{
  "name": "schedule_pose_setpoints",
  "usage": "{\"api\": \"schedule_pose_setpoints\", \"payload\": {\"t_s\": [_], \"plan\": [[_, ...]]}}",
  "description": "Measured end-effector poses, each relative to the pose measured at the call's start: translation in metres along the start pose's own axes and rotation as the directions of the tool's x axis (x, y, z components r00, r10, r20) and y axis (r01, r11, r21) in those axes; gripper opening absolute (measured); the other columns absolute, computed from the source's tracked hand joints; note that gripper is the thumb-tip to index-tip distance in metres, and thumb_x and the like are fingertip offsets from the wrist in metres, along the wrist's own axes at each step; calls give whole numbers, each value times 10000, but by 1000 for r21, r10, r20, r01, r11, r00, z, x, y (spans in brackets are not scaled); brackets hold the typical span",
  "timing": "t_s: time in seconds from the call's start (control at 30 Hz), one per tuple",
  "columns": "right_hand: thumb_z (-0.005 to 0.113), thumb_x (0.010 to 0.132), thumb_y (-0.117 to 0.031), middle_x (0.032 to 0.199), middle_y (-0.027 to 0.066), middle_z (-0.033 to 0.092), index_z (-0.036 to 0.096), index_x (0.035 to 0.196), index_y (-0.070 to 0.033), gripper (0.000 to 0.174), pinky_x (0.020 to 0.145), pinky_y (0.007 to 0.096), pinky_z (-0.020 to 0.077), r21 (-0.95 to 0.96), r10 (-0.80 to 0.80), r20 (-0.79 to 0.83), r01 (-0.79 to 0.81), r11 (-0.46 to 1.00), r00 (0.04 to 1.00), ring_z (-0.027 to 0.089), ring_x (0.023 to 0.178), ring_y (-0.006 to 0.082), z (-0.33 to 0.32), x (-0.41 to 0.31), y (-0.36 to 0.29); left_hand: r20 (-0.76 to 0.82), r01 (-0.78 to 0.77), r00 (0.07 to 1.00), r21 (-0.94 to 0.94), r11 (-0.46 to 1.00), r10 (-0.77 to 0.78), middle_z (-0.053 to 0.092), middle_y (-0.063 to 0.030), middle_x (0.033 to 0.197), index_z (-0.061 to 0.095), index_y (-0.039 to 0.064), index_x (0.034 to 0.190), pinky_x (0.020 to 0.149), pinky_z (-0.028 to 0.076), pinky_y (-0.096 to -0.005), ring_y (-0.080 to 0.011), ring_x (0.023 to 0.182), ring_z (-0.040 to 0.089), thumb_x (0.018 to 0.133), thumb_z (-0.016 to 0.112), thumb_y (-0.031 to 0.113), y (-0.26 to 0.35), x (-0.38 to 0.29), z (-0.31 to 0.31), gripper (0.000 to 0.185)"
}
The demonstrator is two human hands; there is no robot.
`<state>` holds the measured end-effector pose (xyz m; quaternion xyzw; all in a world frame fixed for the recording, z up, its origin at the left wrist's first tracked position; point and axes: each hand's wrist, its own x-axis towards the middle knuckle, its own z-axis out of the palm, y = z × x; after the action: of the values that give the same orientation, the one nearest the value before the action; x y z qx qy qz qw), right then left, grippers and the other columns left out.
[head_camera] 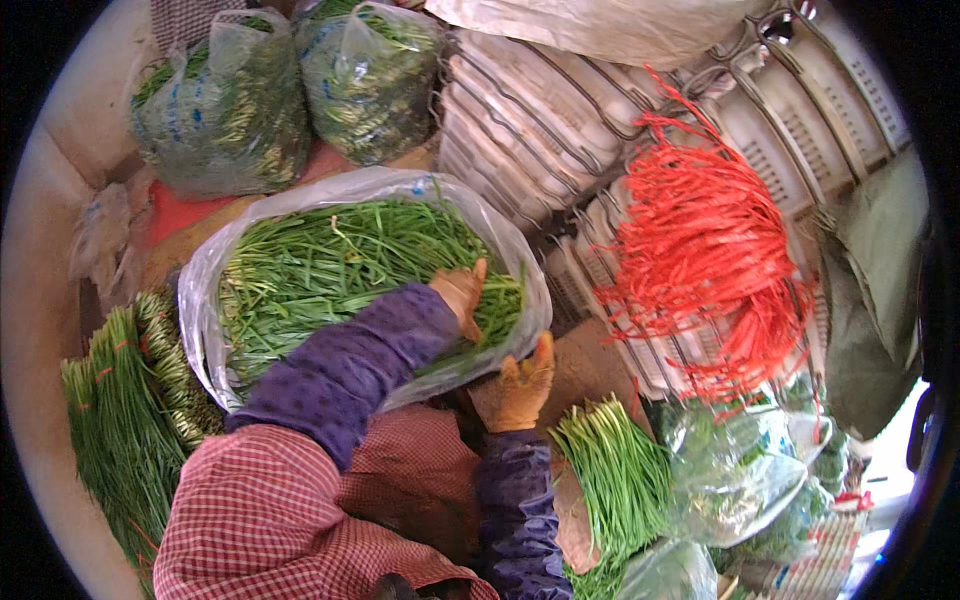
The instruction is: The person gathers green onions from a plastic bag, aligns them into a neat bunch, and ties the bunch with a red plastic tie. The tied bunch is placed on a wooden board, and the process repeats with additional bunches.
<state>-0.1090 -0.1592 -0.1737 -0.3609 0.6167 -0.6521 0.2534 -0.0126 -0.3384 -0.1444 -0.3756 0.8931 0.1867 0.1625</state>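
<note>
A large clear plastic bag (pixel 517 225) stands wide open in front of me, full of long green leafy vegetables (pixel 337 247) that look like garlic chives. My left hand (pixel 459 296), in a tan glove, reaches across into the bag and rests on the greens at its right side; its palm side is hidden. Just outside the bag's lower right rim is my right hand (pixel 525 379), in an orange-tan glove with fingers spread; whether it touches the plastic is unclear. A loose heap of cut chives (pixel 619 469) lies below it to the right.
Two filled plastic bags (pixel 225 112) (pixel 371 82) stand at the upper left. Tied green bundles (pixel 124 420) lie at the lower left. Red plastic ties (pixel 705 262) hang over stacked white crates (pixel 517 112) on the right. More bagged greens (pixel 739 472) sit at the lower right.
</note>
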Motion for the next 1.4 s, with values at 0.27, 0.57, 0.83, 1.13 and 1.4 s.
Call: {"api": "schedule_pose_setpoints", "payload": {"t_s": [0.27,0.57,0.83,1.13,1.4], "plan": [[645,778,-30,1096,162,635,560,1248,-31,477,839,323,491,-599,139,-138,-195,777,981,614,988,270,-4,67,35,-310,37,950,206,978,30,558,-228,1214,176,-48,1481,1027,345,-533,-344,1166,528,553,838,559,31,-17,4,1291],[652,747,-57,939,117,704,682,936,-26,194,737,325,521,-274,92,-295,-176,945,951,660,791,219,-32,80,48,-295,-102,955,-203,974,38,578,-198,1198,375,30,1394,1032,411,-394,-327,1141,565,619,824,287,8,-26,11,932],[632,811,36,968,119,714,659,982,20,174,657,263,516,57,-18,-276,35,998,961,614,701,122,-28,87,31,-563,-456,804,-376,807,193,546,-153,1312,342,39,1447,1039,397,-339,-241,1198,531,586,880,195,-51,-100,-28,1026],[735,771,-41,1375,125,500,473,1354,-26,639,1027,369,405,100,-241,-172,260,960,955,512,1232,242,-23,59,-25,-570,-368,815,-649,666,-104,540,-64,1327,363,18,1431,1049,387,-305,-152,1199,499,574,862,1,-64,-87,-8,992],[872,628,-41,1367,150,462,201,1487,-7,1090,1030,288,387,537,320,202,-378,754,926,489,1201,226,28,39,35,-434,-466,852,-378,800,291,383,-174,1422,260,44,1495,1083,319,-340,-293,1288,418,536,909,202,-15,-78,-3,1169]]}}
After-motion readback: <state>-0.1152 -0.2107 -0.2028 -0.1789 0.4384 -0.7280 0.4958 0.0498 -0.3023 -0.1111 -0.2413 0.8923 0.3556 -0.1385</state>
